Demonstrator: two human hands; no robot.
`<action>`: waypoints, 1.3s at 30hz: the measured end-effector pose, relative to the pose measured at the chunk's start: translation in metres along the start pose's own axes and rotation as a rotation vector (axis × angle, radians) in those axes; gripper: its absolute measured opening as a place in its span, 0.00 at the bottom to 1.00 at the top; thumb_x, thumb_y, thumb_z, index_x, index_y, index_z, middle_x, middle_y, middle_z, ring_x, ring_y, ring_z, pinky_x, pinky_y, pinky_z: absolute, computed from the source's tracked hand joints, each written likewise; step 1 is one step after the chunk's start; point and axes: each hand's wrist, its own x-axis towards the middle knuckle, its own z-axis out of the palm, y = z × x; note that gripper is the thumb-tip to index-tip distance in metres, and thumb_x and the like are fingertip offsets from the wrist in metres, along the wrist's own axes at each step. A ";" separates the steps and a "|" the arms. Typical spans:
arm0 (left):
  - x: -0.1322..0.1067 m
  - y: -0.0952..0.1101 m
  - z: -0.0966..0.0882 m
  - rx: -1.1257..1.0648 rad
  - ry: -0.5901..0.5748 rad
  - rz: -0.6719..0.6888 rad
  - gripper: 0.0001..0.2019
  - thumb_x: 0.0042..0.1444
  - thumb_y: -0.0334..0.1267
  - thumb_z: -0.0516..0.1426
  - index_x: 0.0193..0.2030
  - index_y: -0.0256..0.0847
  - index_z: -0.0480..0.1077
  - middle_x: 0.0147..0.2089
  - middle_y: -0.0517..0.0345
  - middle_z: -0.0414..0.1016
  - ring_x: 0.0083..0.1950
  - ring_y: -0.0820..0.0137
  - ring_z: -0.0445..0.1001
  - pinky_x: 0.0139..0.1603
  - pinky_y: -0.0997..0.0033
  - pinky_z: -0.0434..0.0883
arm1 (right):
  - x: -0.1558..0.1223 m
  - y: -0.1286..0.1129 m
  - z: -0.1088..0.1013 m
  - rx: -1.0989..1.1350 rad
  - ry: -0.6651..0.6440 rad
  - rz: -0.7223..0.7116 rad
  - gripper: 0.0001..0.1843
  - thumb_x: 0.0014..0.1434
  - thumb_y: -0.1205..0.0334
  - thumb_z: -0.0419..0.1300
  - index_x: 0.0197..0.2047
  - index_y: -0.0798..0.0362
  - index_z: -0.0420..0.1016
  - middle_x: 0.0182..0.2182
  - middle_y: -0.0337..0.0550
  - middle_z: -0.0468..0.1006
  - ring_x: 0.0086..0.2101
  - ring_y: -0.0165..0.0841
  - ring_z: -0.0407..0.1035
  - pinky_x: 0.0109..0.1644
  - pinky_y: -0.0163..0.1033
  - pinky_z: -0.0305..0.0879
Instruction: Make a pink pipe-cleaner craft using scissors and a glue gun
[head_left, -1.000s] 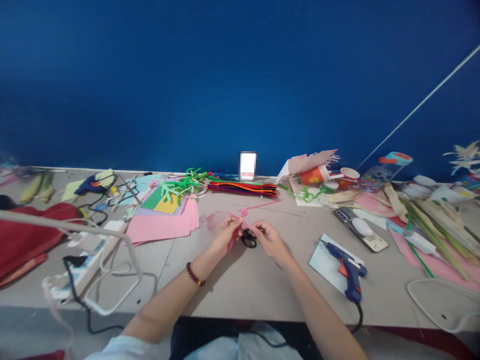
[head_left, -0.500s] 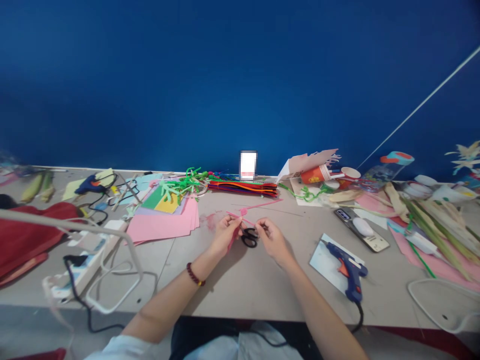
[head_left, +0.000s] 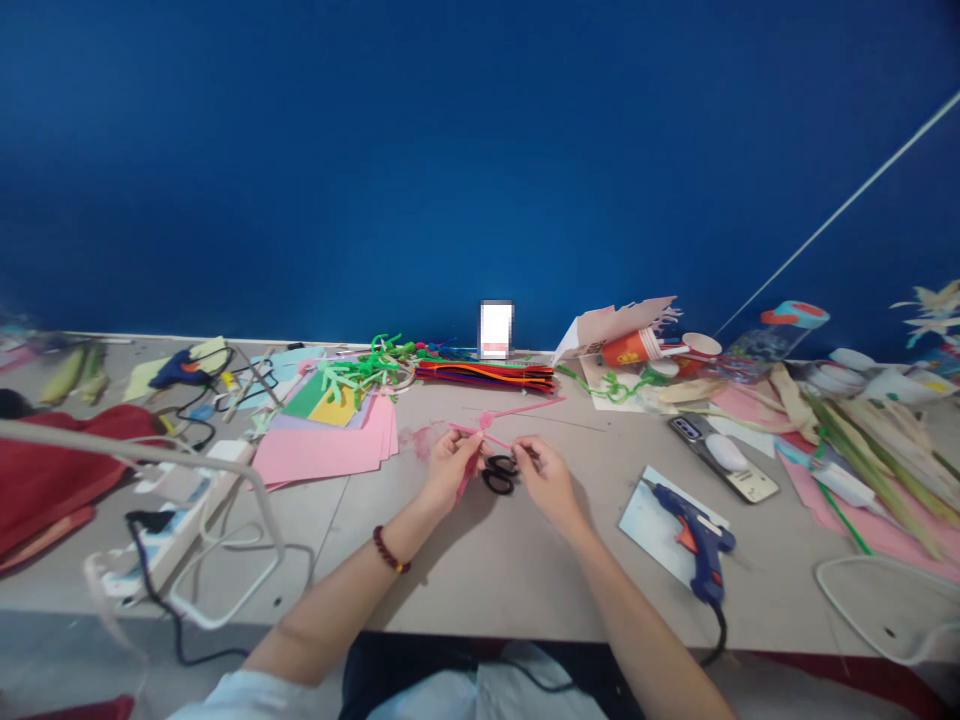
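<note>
Both of my hands meet over the middle of the grey table (head_left: 480,570). My left hand (head_left: 453,468) is closed on a pink pipe-cleaner piece (head_left: 480,432) with a small pink knot at its top. My right hand (head_left: 547,478) pinches the other end of the same pink piece. Black-handled scissors (head_left: 498,473) lie on the table between the two hands, just under the fingers. A dark red bead bracelet (head_left: 390,550) sits on my left wrist.
A blue glue gun (head_left: 696,540) lies on white paper to the right. Coloured paper sheets (head_left: 330,440) and green pipe cleaners (head_left: 367,365) are at back left, a pipe-cleaner bundle (head_left: 487,375) behind, a phone (head_left: 720,460) at right, cables and a white wire frame (head_left: 225,560) at left.
Both hands have shifted slightly away from me and the pink piece with them; the scissors stay in place.
</note>
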 end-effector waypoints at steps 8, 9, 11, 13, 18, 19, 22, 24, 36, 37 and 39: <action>0.003 0.000 -0.002 -0.098 -0.014 -0.099 0.17 0.41 0.45 0.66 0.26 0.35 0.67 0.23 0.60 0.73 0.17 0.82 0.64 0.15 0.83 0.59 | 0.002 0.000 0.000 0.302 -0.135 0.217 0.22 0.50 0.42 0.59 0.33 0.54 0.75 0.27 0.44 0.76 0.27 0.32 0.69 0.32 0.37 0.66; 0.003 -0.001 -0.002 -0.098 -0.021 -0.101 0.17 0.41 0.45 0.66 0.26 0.35 0.67 0.23 0.60 0.73 0.17 0.81 0.64 0.15 0.83 0.59 | 0.002 -0.001 0.000 0.290 -0.141 0.201 0.21 0.50 0.42 0.59 0.32 0.54 0.75 0.27 0.44 0.77 0.28 0.32 0.69 0.32 0.37 0.66; 0.003 -0.002 -0.003 -0.091 -0.030 -0.105 0.16 0.41 0.45 0.66 0.26 0.35 0.67 0.23 0.60 0.73 0.17 0.81 0.64 0.15 0.83 0.59 | 0.000 -0.002 0.000 0.239 -0.149 0.171 0.20 0.51 0.43 0.59 0.31 0.54 0.74 0.28 0.44 0.77 0.29 0.33 0.69 0.32 0.37 0.66; 0.003 -0.003 -0.004 -0.073 -0.033 -0.105 0.16 0.42 0.46 0.65 0.26 0.35 0.67 0.22 0.60 0.73 0.17 0.81 0.64 0.15 0.82 0.59 | -0.001 -0.003 -0.001 0.174 -0.143 0.144 0.19 0.53 0.45 0.57 0.30 0.53 0.74 0.28 0.44 0.77 0.27 0.32 0.68 0.31 0.37 0.65; 0.001 -0.001 -0.002 -0.021 -0.029 -0.084 0.16 0.43 0.46 0.65 0.25 0.36 0.67 0.22 0.59 0.74 0.17 0.80 0.65 0.16 0.81 0.60 | -0.002 -0.005 -0.003 0.053 -0.123 0.037 0.14 0.55 0.52 0.55 0.28 0.53 0.72 0.27 0.44 0.76 0.30 0.34 0.69 0.34 0.38 0.64; 0.001 0.000 -0.001 -0.011 -0.029 -0.078 0.16 0.42 0.46 0.65 0.25 0.36 0.67 0.23 0.58 0.74 0.17 0.80 0.65 0.16 0.81 0.60 | -0.002 -0.006 -0.004 0.026 -0.114 0.004 0.12 0.56 0.54 0.55 0.27 0.52 0.72 0.27 0.43 0.75 0.30 0.34 0.68 0.35 0.38 0.64; -0.002 0.001 0.002 0.011 -0.033 -0.055 0.17 0.42 0.47 0.65 0.26 0.36 0.66 0.23 0.58 0.75 0.17 0.80 0.65 0.17 0.80 0.60 | -0.004 -0.011 -0.005 -0.096 -0.048 -0.118 0.11 0.55 0.59 0.54 0.24 0.51 0.68 0.23 0.40 0.71 0.28 0.32 0.65 0.34 0.37 0.61; -0.004 0.001 0.004 0.021 -0.033 -0.045 0.17 0.42 0.47 0.65 0.27 0.36 0.67 0.23 0.58 0.75 0.17 0.80 0.65 0.17 0.80 0.60 | -0.006 -0.014 -0.004 -0.167 0.002 -0.177 0.11 0.55 0.61 0.53 0.22 0.51 0.65 0.21 0.38 0.67 0.26 0.31 0.62 0.32 0.36 0.58; 0.002 -0.003 0.001 -0.037 0.124 -0.062 0.16 0.41 0.46 0.65 0.26 0.36 0.67 0.26 0.55 0.77 0.18 0.78 0.68 0.17 0.80 0.62 | 0.006 0.002 -0.004 0.352 0.051 0.247 0.20 0.50 0.43 0.56 0.30 0.53 0.73 0.24 0.41 0.71 0.23 0.30 0.65 0.26 0.36 0.63; 0.002 -0.003 0.000 -0.043 0.135 -0.056 0.16 0.41 0.45 0.65 0.26 0.36 0.67 0.27 0.55 0.77 0.19 0.78 0.68 0.17 0.79 0.63 | 0.007 0.004 -0.004 0.366 0.052 0.264 0.20 0.49 0.43 0.57 0.31 0.53 0.73 0.24 0.41 0.72 0.23 0.30 0.65 0.25 0.36 0.63; 0.002 -0.003 0.000 -0.050 0.148 -0.041 0.16 0.41 0.45 0.66 0.27 0.35 0.67 0.28 0.54 0.78 0.19 0.78 0.69 0.17 0.79 0.63 | 0.008 0.006 -0.004 0.367 0.026 0.297 0.20 0.47 0.44 0.59 0.32 0.53 0.74 0.25 0.41 0.73 0.22 0.29 0.66 0.24 0.35 0.62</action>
